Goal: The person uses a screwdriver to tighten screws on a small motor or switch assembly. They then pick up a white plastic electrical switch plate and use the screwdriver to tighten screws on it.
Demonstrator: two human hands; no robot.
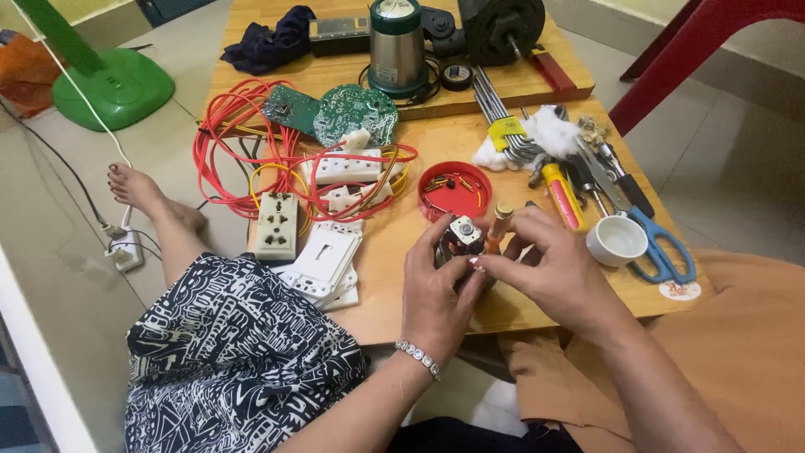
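Both hands grip a small motor over the wooden board's near edge.
Left hand (436, 289) cups the metal motor (459, 239), shaft end facing up; right hand (549, 268) fingertips pinch its side by an orange screwdriver (500, 225). Round white-red sticker (679, 290) lies at the board's (394, 277) right corner; red lid (455, 190) just behind.

Both hands cover most of the small metal motor (462, 235); only its top face and shaft end show between the fingers. The left hand (436, 289) hides its underside, and the right hand (549, 268) hides the lower shaft of the orange-handled screwdriver (500, 225). At twelve o'clock, the steel cylinder (397, 42) and black fan motor (501, 27) are cut by the top edge. At eleven o'clock, the green fan base (113, 84) loses its stem. The bits inside the red lid (455, 190) are too small to tell, perhaps screws.
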